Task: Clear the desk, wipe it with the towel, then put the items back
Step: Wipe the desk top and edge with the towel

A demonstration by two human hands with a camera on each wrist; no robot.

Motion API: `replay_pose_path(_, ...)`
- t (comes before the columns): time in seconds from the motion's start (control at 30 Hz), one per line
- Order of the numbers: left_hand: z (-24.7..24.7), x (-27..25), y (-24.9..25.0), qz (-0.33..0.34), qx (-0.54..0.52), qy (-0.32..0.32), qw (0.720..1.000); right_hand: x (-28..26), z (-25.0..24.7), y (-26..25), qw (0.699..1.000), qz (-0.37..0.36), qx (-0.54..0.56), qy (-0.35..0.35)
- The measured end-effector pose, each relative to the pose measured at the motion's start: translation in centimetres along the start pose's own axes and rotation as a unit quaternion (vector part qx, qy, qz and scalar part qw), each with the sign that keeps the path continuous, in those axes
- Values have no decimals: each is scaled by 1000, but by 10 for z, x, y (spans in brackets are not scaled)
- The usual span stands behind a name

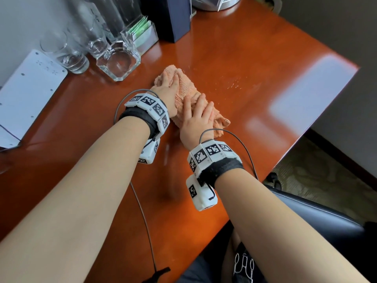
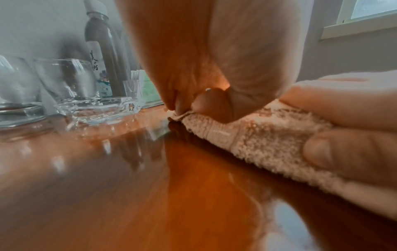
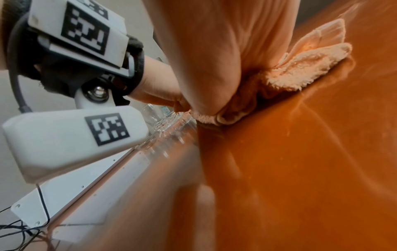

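A bunched peach towel (image 1: pixel 184 94) lies on the glossy red-brown desk (image 1: pixel 255 58). My left hand (image 1: pixel 166 87) sits on its far end, fingers curled into the folds. The left wrist view shows the left hand (image 2: pixel 193 108) with thumb and a fingertip nipping the towel (image 2: pixel 257 135) hem. My right hand (image 1: pixel 196 116) lies over the near end, fingers along the cloth. Its thumb (image 2: pixel 343 152) presses the towel's side under the fingers. In the right wrist view the right hand's (image 3: pixel 214 84) heel bears down on the towel (image 3: pixel 300 68).
Clear glasses (image 1: pixel 67 56), a glass ashtray (image 1: pixel 118 60), a sachet holder (image 1: pixel 140 35), a bottle (image 2: pixel 101 51) and a dark box (image 1: pixel 169 17) crowd the back left. A white plate (image 1: pixel 28 92) lies left. Specks (image 1: pixel 234 82) dot the desk. A chair (image 1: pixel 316 217) stands by the right edge.
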State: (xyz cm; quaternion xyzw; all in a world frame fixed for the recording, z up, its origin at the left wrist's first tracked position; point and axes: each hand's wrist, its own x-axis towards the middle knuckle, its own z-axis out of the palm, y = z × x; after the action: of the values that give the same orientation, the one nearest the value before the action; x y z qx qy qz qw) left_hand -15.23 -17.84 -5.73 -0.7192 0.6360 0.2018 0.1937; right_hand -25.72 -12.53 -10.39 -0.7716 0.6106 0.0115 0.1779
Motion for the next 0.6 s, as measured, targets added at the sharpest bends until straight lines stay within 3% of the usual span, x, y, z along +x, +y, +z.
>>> replay_pose_path(0.1, -2, 3, 4, -4, 11, -2, 1000, 4, 8, 2, 991, 20, -79, 108)
replay_pose_path(0.3, -5, 7, 14, -7, 9, -4, 1000, 9, 3, 11, 995, 27, -72, 70)
replay_pose_path(0.47, -10, 15, 29, -2, 12, -4, 1000, 20, 9, 25, 989, 57, -74, 113)
replay_pose_path(0.6, -12, 21, 36, 5, 16, -1, 1000, 21, 2, 29, 993, 53, -68, 86)
